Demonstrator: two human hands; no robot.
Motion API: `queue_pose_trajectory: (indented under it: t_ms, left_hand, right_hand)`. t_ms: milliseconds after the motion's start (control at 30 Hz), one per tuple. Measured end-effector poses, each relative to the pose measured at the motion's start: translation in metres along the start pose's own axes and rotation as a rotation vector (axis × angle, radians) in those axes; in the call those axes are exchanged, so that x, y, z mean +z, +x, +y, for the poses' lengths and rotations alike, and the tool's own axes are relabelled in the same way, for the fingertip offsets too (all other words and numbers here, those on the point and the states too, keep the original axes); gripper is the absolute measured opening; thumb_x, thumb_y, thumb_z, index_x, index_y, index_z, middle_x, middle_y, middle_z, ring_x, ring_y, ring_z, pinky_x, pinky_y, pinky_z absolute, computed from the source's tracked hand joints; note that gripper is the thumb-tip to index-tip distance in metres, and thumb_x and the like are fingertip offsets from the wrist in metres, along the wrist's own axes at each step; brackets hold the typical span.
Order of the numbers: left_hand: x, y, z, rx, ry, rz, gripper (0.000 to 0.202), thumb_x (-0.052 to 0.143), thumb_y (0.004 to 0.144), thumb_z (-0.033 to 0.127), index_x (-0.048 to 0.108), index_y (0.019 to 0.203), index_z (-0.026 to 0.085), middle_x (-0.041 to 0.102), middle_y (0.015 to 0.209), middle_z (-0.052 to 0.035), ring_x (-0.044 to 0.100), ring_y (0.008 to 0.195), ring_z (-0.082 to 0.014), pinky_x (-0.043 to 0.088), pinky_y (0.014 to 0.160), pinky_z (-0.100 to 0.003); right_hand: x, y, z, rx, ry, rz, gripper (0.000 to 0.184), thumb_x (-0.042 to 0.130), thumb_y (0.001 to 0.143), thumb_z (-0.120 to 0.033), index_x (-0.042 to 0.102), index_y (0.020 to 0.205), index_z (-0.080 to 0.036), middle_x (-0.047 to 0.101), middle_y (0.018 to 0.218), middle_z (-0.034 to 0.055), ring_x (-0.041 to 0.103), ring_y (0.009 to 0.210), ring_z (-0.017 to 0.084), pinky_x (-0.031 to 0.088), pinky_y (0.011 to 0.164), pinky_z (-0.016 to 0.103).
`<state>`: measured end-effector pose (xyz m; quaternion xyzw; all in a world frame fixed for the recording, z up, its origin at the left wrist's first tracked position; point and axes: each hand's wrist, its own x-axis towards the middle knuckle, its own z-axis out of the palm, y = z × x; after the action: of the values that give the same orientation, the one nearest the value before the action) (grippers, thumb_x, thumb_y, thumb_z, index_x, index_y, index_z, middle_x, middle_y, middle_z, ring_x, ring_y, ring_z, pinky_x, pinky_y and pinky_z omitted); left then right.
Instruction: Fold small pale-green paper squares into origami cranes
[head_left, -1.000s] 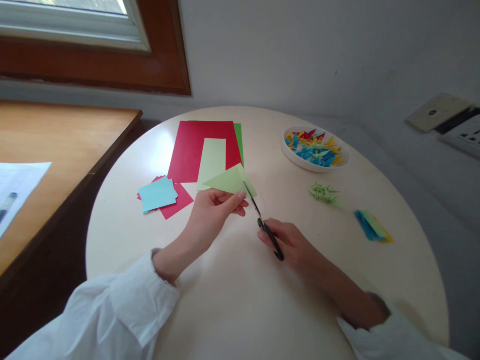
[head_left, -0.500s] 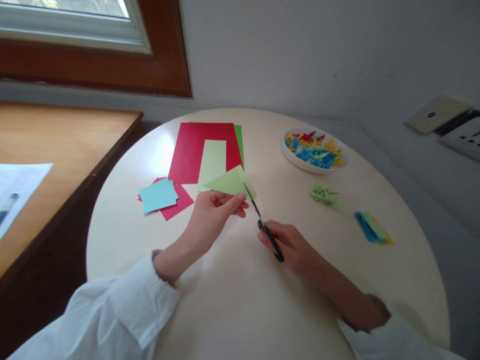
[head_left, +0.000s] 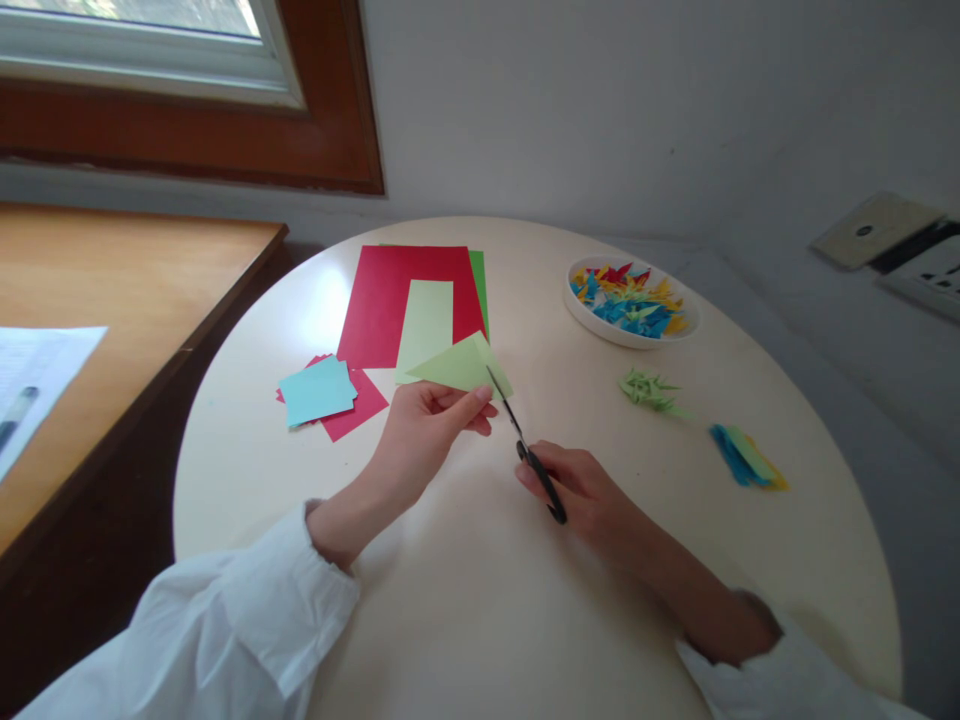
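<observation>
Pinching left grip (head_left: 426,432), right grip (head_left: 576,482) round scissors (head_left: 537,464)

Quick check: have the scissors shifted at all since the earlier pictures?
No, not visibly. Judged against the white dish, the scissors in the right hand keep the same place and slant.

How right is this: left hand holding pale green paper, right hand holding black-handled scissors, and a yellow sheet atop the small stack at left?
Not quite: the top sheet on the small stack is light blue, not yellow, as the head view shows. The left hand does hold pale green paper, the right hand black-handled scissors.
</observation>
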<state>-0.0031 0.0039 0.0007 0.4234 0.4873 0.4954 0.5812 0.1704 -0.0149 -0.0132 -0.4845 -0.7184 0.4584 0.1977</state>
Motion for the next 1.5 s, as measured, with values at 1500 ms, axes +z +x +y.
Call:
queue_pose_trajectory:
  t_ms: [1500]
  left_hand:
    - [-0.0015, 0.0017, -0.0017, 0.046, 0.040, 0.045, 0.025, 0.066, 0.069, 0.036, 0.063, 0.060, 0.013, 0.063, 0.063, -0.0053, 0.057, 0.064, -0.0150, 0.046, 0.063, -0.028]
  right_hand:
    - [0.0019, 0.0008, 0.0009, -0.018, -0.019, 0.019, 0.041, 0.042, 0.084, -0.048, 0.034, 0.056, -0.019, 0.036, 0.059, -0.0030, 0.037, 0.056, 0.011, 0.029, 0.053, 0.026]
